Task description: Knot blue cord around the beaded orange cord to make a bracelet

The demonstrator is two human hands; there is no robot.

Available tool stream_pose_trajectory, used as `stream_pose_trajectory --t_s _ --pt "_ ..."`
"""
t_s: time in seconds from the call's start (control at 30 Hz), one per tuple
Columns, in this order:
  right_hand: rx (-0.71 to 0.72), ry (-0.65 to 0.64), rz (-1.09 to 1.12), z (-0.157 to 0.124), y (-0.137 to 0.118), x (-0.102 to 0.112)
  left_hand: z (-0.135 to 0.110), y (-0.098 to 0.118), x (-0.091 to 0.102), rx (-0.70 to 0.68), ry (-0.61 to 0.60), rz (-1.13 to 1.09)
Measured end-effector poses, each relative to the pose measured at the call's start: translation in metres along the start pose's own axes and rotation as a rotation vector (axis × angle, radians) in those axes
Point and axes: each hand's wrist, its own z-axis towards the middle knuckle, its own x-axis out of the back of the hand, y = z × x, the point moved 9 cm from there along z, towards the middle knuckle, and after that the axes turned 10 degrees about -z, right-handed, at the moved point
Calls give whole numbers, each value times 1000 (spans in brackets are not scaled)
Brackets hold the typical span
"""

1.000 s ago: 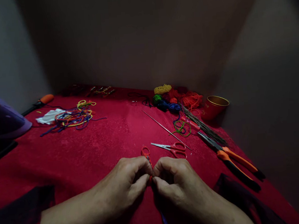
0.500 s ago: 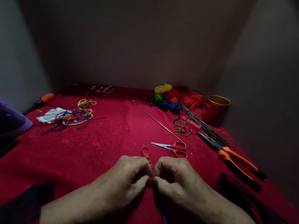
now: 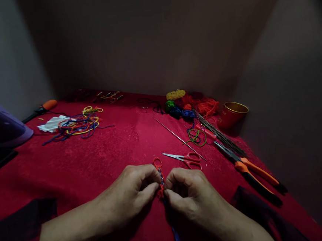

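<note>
My left hand (image 3: 133,191) and my right hand (image 3: 187,192) meet at the front of the red cloth, both pinched on a braided cord (image 3: 159,172) of orange and blue strands. Its orange loop lies on the cloth just beyond my fingers. A blue strand (image 3: 177,240) trails back under my right wrist. Small red-handled scissors (image 3: 185,158) lie just beyond my right hand, a long thin needle (image 3: 177,137) past them.
Orange-handled pliers (image 3: 251,174) lie at the right beside a bundle of thin sticks (image 3: 220,136). Yarn balls (image 3: 189,105) and a red cup (image 3: 231,114) sit at the back right. Loose coloured cords (image 3: 79,125) and white paper (image 3: 50,124) lie at the left.
Both hands have stayed nearly in place, shifting slightly toward me, and a little more of the braid shows between the fingers.
</note>
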Motion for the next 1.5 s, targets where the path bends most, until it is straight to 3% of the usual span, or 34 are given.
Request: stream_pose_trajectory --t_s 0.9,1.13,1.3,1.5 --pt "17 -12 47 0 -3 0 -5 7 -1 -119 10 207" --pt "-80 14 131 1 13 -4 -8 6 -9 -110 -41 142" --pt "-4 46 76 3 5 -1 1 7 3 -55 47 5" --pt "20 48 37 1 -1 2 2 11 1 -111 37 57"
